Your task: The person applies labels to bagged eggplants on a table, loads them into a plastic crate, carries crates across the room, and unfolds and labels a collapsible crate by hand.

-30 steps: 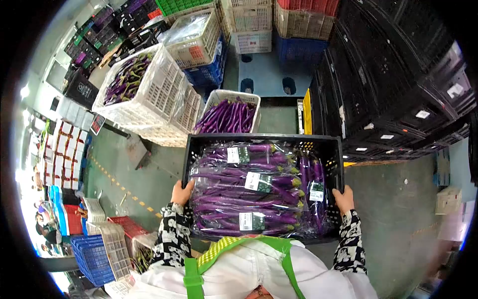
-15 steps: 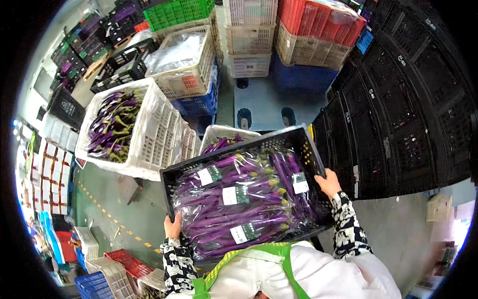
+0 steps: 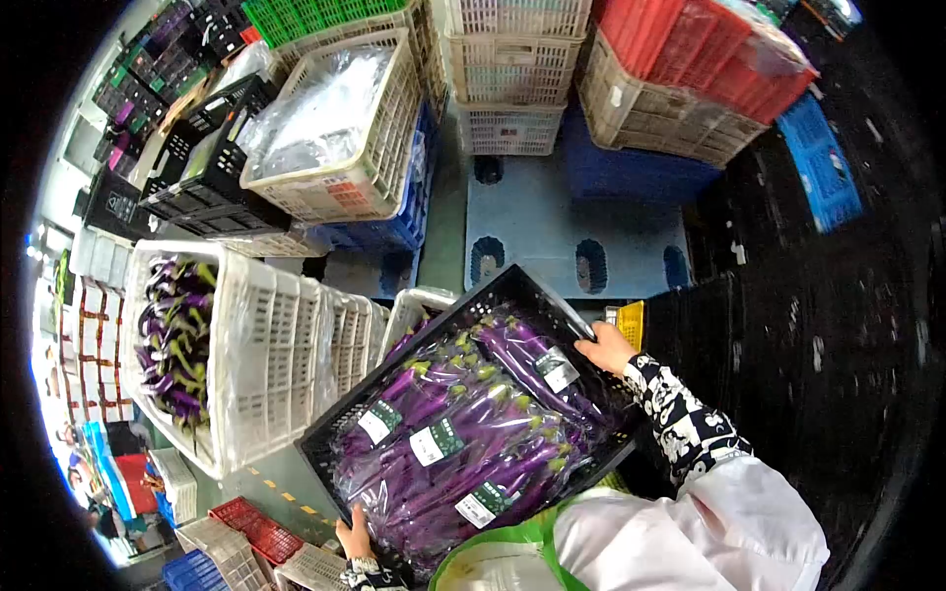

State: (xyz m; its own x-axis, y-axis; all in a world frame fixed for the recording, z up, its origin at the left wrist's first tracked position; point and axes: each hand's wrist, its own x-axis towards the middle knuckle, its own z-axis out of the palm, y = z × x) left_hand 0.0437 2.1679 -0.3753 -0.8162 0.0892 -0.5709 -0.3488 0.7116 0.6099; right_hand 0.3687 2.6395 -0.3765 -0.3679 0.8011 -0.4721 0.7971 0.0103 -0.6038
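One black crate point(image 3: 542, 297) with bagged purple eggplants point(image 3: 414, 497) inside, slanting across the lower centre of the frame; held at opposite ends by both hands point(image 3: 609, 350), curled closed; white crate point(image 3: 266, 364) of loose eggplants point(image 3: 177, 345) at left; blue pallet point(image 3: 537, 227), upper centre

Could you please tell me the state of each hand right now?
Left hand: closed, holding one end of the black crate.
Right hand: closed, holding the crate's opposite end.
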